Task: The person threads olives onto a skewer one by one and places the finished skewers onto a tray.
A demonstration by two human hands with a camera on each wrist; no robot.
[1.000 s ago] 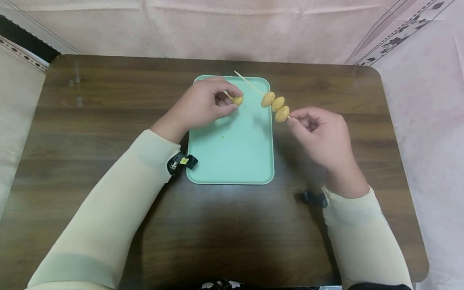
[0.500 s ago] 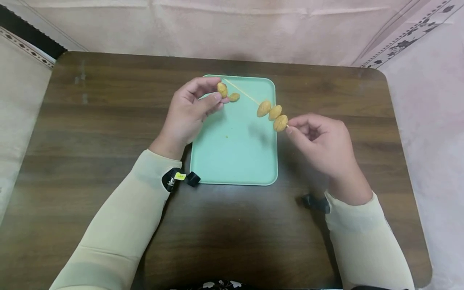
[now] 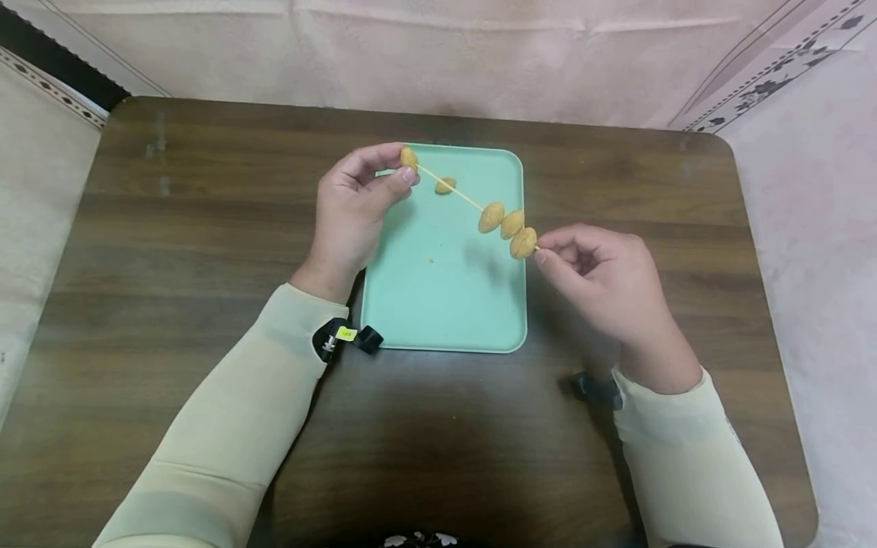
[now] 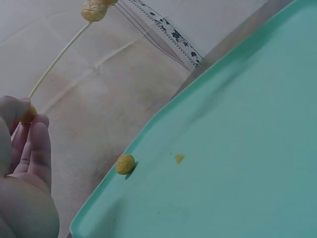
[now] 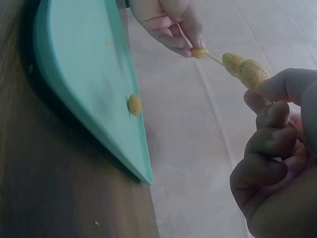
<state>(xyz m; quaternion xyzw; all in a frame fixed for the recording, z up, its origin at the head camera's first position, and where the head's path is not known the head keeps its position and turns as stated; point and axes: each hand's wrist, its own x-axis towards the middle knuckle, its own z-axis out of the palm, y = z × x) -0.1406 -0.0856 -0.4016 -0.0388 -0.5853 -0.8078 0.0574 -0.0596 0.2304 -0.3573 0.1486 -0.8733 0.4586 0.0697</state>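
My right hand (image 3: 603, 281) pinches a thin wooden skewer (image 3: 448, 187) near its lower end, beside the balls threaded on it. Three small yellow-brown oval balls, like baby potatoes, sit together there; the middle threaded ball (image 3: 512, 224) lies between the two others. Between thumb and fingers, my left hand (image 3: 352, 205) pinches a loose yellow-brown ball (image 3: 409, 158) at the skewer's far tip. In the left wrist view this pinched ball (image 4: 28, 115) is partly covered by the fingers, and the skewer reaches right up to it. Both hands hold these things above the mint-green tray (image 3: 445, 320).
One more yellow-brown ball (image 3: 445, 186) lies on the tray near its far end, with a small yellow crumb (image 4: 179, 158) nearby. The tray stands on a brown wooden table (image 3: 205, 228). Pale patterned cloth (image 3: 438, 61) hangs behind the table.
My left hand has lifted the ball from the tray, turned it upward and brought it to the skewer tip. The skewer in my right hand has moved slightly down and left.
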